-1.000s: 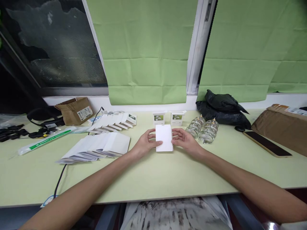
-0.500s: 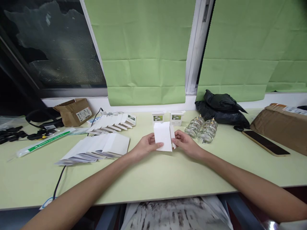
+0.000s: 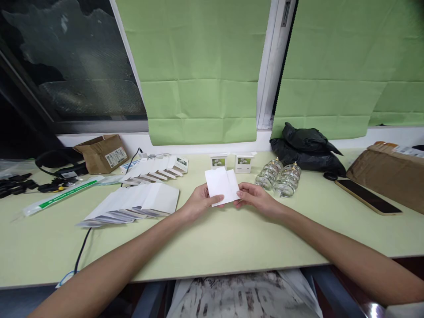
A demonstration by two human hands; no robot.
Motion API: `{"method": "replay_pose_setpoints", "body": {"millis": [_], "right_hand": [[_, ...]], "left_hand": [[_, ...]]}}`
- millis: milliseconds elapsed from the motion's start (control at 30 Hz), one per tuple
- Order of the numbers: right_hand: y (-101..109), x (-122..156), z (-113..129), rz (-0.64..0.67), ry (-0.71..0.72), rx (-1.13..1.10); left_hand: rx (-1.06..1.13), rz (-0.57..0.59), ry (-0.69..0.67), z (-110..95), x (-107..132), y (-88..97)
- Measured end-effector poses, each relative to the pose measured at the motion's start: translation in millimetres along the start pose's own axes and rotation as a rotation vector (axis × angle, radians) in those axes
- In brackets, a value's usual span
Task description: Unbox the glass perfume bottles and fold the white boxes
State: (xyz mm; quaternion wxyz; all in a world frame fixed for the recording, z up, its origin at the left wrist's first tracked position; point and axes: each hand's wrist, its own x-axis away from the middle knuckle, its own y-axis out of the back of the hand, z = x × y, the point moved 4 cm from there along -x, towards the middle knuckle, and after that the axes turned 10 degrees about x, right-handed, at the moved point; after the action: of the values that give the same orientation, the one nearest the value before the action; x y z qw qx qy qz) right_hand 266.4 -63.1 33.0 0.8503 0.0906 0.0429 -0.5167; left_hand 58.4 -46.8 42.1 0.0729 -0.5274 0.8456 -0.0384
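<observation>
Above the middle of the table, both hands grip a white folding carton (image 3: 221,185), pressed rather flat with plain panels facing me. My left hand (image 3: 199,201) pinches its lower left side, thumb across the front. On the right edge, my right hand (image 3: 255,197) is closed with thumb and fingertips; part of its grip is hidden. Behind the carton stand two small white boxes with green pictures, the left box (image 3: 218,160) and the right box (image 3: 243,163). To the left lies a fanned row of flat white cartons (image 3: 159,198).
More white boxes (image 3: 165,167) lie in a row behind the flat ones. Two stacks of clear glass jars (image 3: 286,181) stand right of my hands. Farther right are black plastic bags (image 3: 304,150), a phone (image 3: 367,196) and a cardboard parcel (image 3: 391,176). An open brown box (image 3: 102,155) sits back left.
The carton has turned in my hands, tilting left at the top and flattening, so its right panel now faces me. My right hand has shifted slightly along its edge.
</observation>
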Motion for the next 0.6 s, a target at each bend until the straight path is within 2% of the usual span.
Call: {"method": "replay_pose_setpoints", "body": {"millis": [333,600], "right_hand": [[2.8,-3.3,-4.9,-0.033,0.02,0.035],[3.3,-1.4,-1.5,-0.05,0.034,0.116]], "left_hand": [[-0.07,0.018,-0.046,-0.5,5.4,-10.5],[-0.035,0.05,-0.013,0.8,3.1,-7.2]]}}
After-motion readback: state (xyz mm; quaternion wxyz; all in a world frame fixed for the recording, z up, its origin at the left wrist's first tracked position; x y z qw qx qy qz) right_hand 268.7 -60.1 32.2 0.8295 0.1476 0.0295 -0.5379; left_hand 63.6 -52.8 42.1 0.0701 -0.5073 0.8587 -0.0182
